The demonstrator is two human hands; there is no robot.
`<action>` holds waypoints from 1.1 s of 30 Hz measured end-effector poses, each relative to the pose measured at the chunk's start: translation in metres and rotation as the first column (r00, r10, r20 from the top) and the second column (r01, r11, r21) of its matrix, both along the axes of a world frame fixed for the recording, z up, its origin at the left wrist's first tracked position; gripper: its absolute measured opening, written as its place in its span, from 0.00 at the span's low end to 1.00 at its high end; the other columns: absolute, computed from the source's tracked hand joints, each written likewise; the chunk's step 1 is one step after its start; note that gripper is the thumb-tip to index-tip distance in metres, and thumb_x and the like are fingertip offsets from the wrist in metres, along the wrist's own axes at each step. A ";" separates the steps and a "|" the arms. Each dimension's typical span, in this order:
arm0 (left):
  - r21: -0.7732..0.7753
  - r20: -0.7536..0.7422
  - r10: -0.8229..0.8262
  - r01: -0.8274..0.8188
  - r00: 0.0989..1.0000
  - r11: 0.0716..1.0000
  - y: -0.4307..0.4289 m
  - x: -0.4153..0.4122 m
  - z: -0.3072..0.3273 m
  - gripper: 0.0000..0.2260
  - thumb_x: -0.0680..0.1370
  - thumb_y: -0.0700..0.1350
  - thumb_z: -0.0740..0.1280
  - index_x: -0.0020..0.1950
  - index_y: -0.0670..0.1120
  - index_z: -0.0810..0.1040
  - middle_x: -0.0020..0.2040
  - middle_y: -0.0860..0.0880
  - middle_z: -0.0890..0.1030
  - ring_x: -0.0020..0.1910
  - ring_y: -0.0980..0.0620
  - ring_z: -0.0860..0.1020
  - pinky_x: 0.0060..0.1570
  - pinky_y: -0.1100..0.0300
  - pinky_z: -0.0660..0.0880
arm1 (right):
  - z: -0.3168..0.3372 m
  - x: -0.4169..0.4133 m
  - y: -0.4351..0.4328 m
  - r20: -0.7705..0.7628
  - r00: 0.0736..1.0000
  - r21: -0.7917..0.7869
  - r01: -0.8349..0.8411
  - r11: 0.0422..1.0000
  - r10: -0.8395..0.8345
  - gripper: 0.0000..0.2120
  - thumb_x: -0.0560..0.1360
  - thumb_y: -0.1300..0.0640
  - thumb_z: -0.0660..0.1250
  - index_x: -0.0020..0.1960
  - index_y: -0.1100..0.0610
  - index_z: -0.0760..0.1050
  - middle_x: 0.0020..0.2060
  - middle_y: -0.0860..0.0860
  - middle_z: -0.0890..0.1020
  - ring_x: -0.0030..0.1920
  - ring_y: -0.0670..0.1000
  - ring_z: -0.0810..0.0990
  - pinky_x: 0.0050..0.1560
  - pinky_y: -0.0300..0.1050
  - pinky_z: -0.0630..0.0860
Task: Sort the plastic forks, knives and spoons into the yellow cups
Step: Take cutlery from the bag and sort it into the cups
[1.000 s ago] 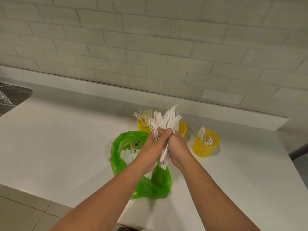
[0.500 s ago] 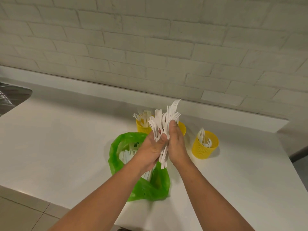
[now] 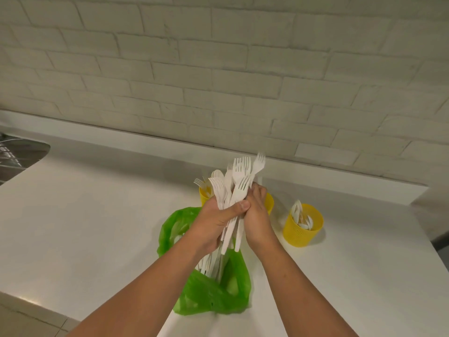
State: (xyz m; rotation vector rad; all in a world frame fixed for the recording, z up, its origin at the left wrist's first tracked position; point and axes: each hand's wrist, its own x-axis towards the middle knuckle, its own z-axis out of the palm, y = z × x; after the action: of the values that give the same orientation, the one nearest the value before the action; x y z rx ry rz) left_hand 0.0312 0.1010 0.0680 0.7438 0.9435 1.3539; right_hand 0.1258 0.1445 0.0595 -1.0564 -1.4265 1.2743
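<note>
A steel sink [image 3: 19,156] edges the far left of a white counter [image 3: 97,227] beneath a pale brick wall [image 3: 218,69]. At the counter's middle lies a green plastic bag [image 3: 213,297], open, with loose white pieces [image 3: 206,261] showing inside. Above it a person's left hand [image 3: 211,224] grips a bundle of white plastic cutlery [image 3: 234,188] (mostly forks, tines up). The thumb [image 3: 239,206] is clamped across the front of the handles and the fingers curl round behind. The handle ends hang out below the palm, over the bag. The right hand [image 3: 257,215] closes on the same bundle from the other side, its fingers [image 3: 258,190] curled against the stems just under the tines. Behind the hands stand 3 cups: the left yellow cup [image 3: 203,194] holds forks, the middle yellow cup [image 3: 270,203] is largely hidden by the right hand, and the right yellow cup [image 3: 303,227], well apart, holds what look like spoons.
</note>
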 end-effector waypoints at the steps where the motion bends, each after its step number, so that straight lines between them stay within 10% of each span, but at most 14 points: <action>1: -0.007 0.021 -0.007 0.007 1.000 1.000 0.001 0.000 0.001 0.22 0.74 0.40 0.73 0.68 0.43 0.78 0.61 0.38 0.84 0.62 0.40 0.83 0.57 0.51 0.81 | 0.002 -0.001 0.001 -0.072 0.997 -0.029 0.003 1.000 -0.005 0.12 0.79 0.45 0.58 0.58 0.49 0.71 0.61 0.57 0.72 0.63 0.49 0.76 0.69 0.51 0.73; 6: -0.039 0.112 -0.038 0.043 0.993 0.998 0.004 0.001 0.002 0.17 0.80 0.36 0.68 0.68 0.44 0.78 0.60 0.36 0.83 0.55 0.43 0.85 0.49 0.52 0.83 | -0.003 -0.007 0.004 -0.284 0.953 -0.072 0.089 0.993 -0.106 0.11 0.78 0.50 0.63 0.60 0.50 0.71 0.64 0.61 0.75 0.66 0.61 0.76 0.69 0.63 0.73; 12: -0.057 0.022 -0.037 0.038 0.999 0.998 0.004 -0.010 0.001 0.12 0.79 0.30 0.65 0.61 0.41 0.78 0.37 0.44 0.79 0.32 0.51 0.78 0.29 0.60 0.76 | 0.001 -0.002 0.007 -0.204 0.972 -0.132 0.087 0.987 -0.113 0.17 0.66 0.44 0.70 0.53 0.45 0.77 0.63 0.61 0.75 0.63 0.64 0.78 0.54 0.57 0.78; 19: -0.060 -0.102 -0.146 0.141 0.984 0.988 0.003 -0.023 -0.002 0.16 0.76 0.27 0.69 0.63 0.36 0.75 0.37 0.41 0.80 0.33 0.46 0.79 0.34 0.57 0.79 | 0.041 0.031 0.037 -0.128 0.988 0.047 0.090 0.995 -0.083 0.19 0.77 0.46 0.62 0.68 0.37 0.73 0.70 0.40 0.73 0.70 0.39 0.71 0.72 0.47 0.68; 28: -0.024 -0.204 -0.184 0.183 0.962 0.983 0.014 -0.022 0.006 0.12 0.74 0.27 0.72 0.55 0.37 0.79 0.42 0.40 0.80 0.34 0.47 0.78 0.35 0.56 0.77 | 0.059 0.019 0.058 0.237 0.960 0.056 -0.165 0.985 0.147 0.13 0.84 0.61 0.60 0.56 0.52 0.83 0.56 0.48 0.85 0.58 0.47 0.82 0.64 0.44 0.73; 33: -0.058 -0.269 -0.156 0.146 0.950 0.988 0.015 -0.019 0.008 0.13 0.72 0.29 0.74 0.54 0.38 0.79 0.37 0.43 0.79 0.31 0.48 0.76 0.33 0.57 0.75 | 0.054 0.011 0.042 0.063 0.990 0.019 -0.130 0.991 0.129 0.17 0.85 0.47 0.56 0.69 0.50 0.75 0.57 0.48 0.81 0.59 0.47 0.80 0.62 0.42 0.74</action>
State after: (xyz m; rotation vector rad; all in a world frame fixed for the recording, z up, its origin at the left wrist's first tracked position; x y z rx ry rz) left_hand 0.0118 0.1160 0.0763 0.9716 1.1016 1.1139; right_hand 0.1369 0.1860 0.1138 -1.0088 -1.5746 1.3239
